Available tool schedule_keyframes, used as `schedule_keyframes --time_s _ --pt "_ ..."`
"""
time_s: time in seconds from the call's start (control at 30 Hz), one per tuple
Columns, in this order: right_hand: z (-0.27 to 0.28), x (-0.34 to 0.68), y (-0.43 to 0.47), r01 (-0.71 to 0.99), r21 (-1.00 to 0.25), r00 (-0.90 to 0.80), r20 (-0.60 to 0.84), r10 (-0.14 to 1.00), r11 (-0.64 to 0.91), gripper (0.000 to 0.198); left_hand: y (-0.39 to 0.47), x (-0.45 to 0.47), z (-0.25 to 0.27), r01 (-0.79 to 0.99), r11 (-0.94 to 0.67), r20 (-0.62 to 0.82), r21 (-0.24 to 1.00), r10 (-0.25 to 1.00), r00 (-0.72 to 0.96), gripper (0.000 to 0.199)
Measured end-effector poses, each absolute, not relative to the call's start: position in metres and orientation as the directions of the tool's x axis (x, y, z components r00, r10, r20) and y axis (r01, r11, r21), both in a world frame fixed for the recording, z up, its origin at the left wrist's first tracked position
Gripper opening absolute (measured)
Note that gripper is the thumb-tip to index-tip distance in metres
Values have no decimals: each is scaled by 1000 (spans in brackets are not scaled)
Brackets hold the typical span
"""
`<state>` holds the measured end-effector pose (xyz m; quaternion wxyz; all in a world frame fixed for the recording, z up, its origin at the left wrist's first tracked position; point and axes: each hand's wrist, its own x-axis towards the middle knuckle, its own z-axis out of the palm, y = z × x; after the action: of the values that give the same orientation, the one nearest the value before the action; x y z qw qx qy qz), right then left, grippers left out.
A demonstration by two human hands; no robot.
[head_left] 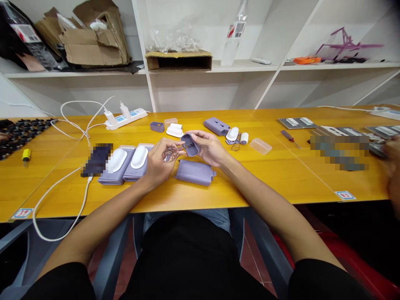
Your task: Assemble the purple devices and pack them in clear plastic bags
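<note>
Coil spring (169, 154) pinched in the left grip (158, 164) is best lined up squarely with the purple cup (194, 150) clamped in the right grip (213, 148) just beside it

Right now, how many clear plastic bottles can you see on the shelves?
2: a left bottle, left of the torn cardboard box, and a middle bottle, right of the flat cardboard box. Others could be hidden.

Matt plastic cup (193, 148), metal spring (169, 154), ribbed plastic case (194, 173), glossy wood-look tabletop (250, 185)
</note>
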<state>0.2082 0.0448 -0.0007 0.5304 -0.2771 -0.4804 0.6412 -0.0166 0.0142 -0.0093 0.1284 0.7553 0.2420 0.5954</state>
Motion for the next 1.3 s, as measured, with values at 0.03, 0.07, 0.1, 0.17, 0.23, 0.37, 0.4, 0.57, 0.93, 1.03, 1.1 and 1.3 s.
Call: schedule_keyframes --time_s 0.03,0.07,0.1,0.17,0.23,0.37,0.4,0.57,0.93,1.03,1.1,1.3 --pt "0 208 44 -417 -909 -286 150 946 18 48 14 -16 -10 197 -843 831 501 532 163 30" --pt "1 208 43 -419 -908 -293 150 944 15 51 15 -15 -11 185 -838 828 513 540 153 31" --pt "2 208 42 -418 -909 -304 153 940 13 54 15 -15 -11 174 -838 829 517 541 144 30" --pt "4 207 39 -403 -915 -334 172 927 24 60 15 -15 -11 154 -845 836 512 532 134 29" --pt "6 206 36 -377 -924 -359 207 910 62 64 14 -15 -10 143 -847 840 512 528 126 29" --pt "8 204 31 -282 -940 -402 298 866 193 58 16 -15 -10 149 -838 835 524 541 105 36" --pt "8 204 30 -253 -940 -412 319 854 229 54 17 -15 -10 149 -839 837 523 539 100 38" --pt "4 204 31 -167 -915 -397 403 824 367 37 16 -16 -8 179 -859 858 479 502 114 34" --pt "5 209 39 -140 -914 -304 405 862 380 36 22 -19 -13 307 -852 852 423 490 185 68" --pt "6 218 47 -184 -927 -248 366 897 327 38 18 -19 -12 348 -862 822 368 476 311 55" --pt "6 226 54 -196 -933 -201 340 919 302 40 13 -18 -11 355 -885 801 302 437 409 44" --pt "1 250 75 -132 -949 -127 303 945 287 42 5 -13 -11 331 -923 768 195 353 534 35"
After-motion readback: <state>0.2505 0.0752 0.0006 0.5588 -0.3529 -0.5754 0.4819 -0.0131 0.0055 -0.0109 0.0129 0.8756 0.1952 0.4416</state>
